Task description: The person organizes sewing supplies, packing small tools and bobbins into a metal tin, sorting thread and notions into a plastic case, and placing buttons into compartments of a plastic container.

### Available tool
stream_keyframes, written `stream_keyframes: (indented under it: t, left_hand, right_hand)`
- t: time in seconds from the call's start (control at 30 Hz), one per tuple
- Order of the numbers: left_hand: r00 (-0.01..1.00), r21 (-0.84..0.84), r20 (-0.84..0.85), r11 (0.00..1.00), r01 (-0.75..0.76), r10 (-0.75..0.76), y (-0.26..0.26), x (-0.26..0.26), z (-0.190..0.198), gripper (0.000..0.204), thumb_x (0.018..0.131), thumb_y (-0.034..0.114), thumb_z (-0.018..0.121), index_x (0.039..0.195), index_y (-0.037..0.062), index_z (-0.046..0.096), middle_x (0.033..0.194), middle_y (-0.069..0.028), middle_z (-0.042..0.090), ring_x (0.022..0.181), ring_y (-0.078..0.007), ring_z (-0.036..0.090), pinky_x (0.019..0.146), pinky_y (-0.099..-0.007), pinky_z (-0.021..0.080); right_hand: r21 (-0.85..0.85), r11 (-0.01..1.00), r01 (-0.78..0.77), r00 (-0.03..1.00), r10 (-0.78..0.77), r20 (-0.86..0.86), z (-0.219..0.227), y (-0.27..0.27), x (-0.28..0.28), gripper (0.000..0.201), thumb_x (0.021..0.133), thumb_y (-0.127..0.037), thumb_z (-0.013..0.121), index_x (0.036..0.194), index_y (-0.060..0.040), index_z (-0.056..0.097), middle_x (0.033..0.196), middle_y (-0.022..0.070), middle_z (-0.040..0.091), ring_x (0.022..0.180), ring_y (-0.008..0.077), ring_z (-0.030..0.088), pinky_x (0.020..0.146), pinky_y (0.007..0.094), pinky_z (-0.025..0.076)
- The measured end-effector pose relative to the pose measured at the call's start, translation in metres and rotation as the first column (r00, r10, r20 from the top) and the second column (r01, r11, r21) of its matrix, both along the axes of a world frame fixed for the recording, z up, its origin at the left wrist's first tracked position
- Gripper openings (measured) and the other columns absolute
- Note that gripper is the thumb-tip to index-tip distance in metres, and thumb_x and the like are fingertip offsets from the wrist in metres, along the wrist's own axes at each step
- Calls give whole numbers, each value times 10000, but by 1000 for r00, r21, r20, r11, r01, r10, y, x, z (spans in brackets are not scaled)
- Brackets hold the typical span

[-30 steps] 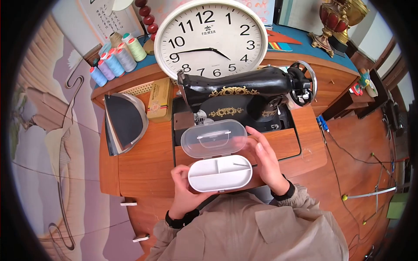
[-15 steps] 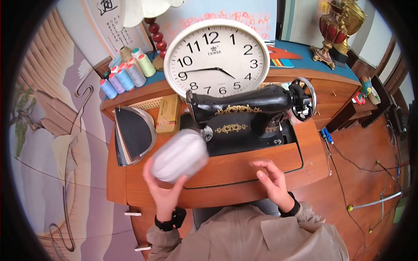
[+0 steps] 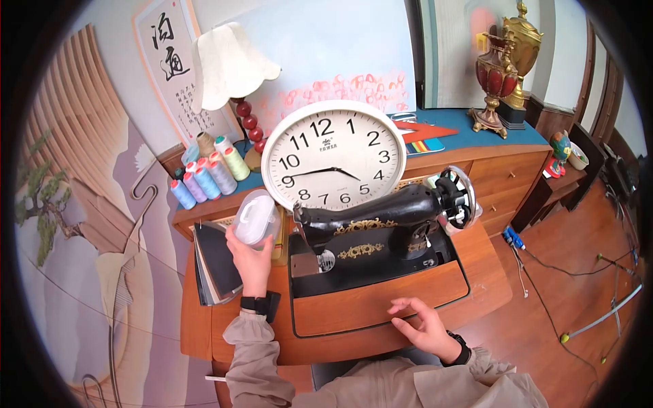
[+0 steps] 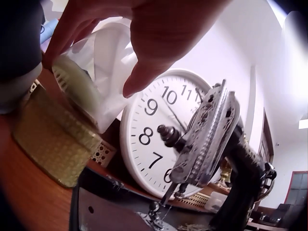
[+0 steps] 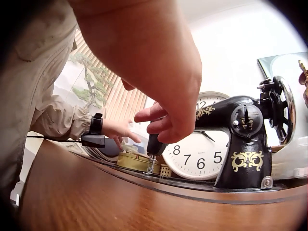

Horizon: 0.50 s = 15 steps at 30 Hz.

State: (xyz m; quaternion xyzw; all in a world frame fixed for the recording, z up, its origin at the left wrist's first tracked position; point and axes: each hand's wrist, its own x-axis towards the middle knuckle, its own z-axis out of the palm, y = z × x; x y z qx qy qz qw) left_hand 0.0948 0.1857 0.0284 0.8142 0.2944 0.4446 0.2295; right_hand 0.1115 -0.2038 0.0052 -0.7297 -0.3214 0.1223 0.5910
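Note:
My left hand (image 3: pixel 252 264) grips a small white oval plastic case (image 3: pixel 256 216) with a see-through lid, its thumb and fingers on opposite sides. The lid lies down over the case. In the head view the case overlaps the yellow tin (image 3: pixel 280 239) at the back left of the table; in the left wrist view the case (image 4: pixel 109 60) is above that tin (image 4: pixel 53 139). My right hand (image 3: pixel 428 332) is over the front of the wooden table, its fingers loosely bent and holding nothing. A black sewing machine (image 3: pixel 374 224) with gold ornament stands in front of it.
Beside the tin lies a dark half-round folder (image 3: pixel 219 262). Behind the machine stands a large round clock (image 3: pixel 333 153), with several thread spools (image 3: pixel 211 178) and a lamp (image 3: pixel 235 64) to its left. Cables (image 3: pixel 544 306) trail over the floor at right.
The case's lid, open a second ago, is now down. My left hand has carried the case from the table's front to the back left. My right hand has drawn away from it.

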Motion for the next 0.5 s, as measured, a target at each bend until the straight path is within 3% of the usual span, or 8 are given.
stream_keyframes:
  t: [0.03,0.13,0.2,0.23,0.3,0.43,0.5]
  left_hand:
    - [996,56,-79,998,-40,45,0,5,-5,916,762,203,855,1463,56,284,1256,-271,501,1168,-477,550,965,-486,495]
    - [997,52,-69,999,-13,16,0,10,-13,902,771,189,836,1481,61,294,1255,-257,457,1133,-485,540,956,-501,496]
    - [998,31,-56,999,-13,15,-3,13,-11,863,772,122,797,1478,56,306,1288,-258,425,1159,-482,520,971,-498,486]
    - [999,24,-51,1000,-1,3,-4,12,-10,856,764,81,779,1479,54,309,1291,-255,433,1182,-478,504,988,-498,473]
    - [1000,83,-28,997,5,-3,2,15,-18,862,763,70,783,1481,53,307,1293,-257,440,1188,-481,496,1001,-501,462]
    - [999,103,-29,993,48,-45,2,8,-21,1010,756,77,828,1549,15,207,1394,-292,397,1305,-481,403,1094,-494,389]
    - [997,58,-1,995,79,-79,-12,-2,-9,1059,767,60,832,1570,-18,146,1473,-308,319,1353,-467,354,1133,-495,343]
  right_hand:
    - [3,1000,7,1000,-7,3,-3,-2,1,364,913,-118,717,1253,-44,612,1084,39,715,1026,175,642,714,272,517]
    - [47,998,34,999,-36,27,-2,-13,5,348,911,-111,715,1239,-43,622,1078,47,714,1022,177,646,722,272,519]
    - [-21,989,145,989,-145,8,13,-23,12,272,906,-97,708,1164,-32,652,1074,77,708,1018,211,658,825,307,526]
    - [34,981,190,974,-193,118,8,-30,23,193,902,-89,703,1080,-21,669,1073,112,701,1008,244,666,900,343,516]
    - [-10,950,312,935,-304,183,22,-45,44,154,900,-78,690,1037,-10,668,1091,137,696,1028,281,666,907,361,517]
    - [22,792,610,728,-571,379,17,-75,116,250,906,-47,645,1151,1,625,1131,183,673,1114,356,640,954,393,504]
    - [-2,775,632,673,-547,497,25,-88,154,330,913,-48,622,1240,-11,599,1210,210,638,1176,372,602,989,431,489]
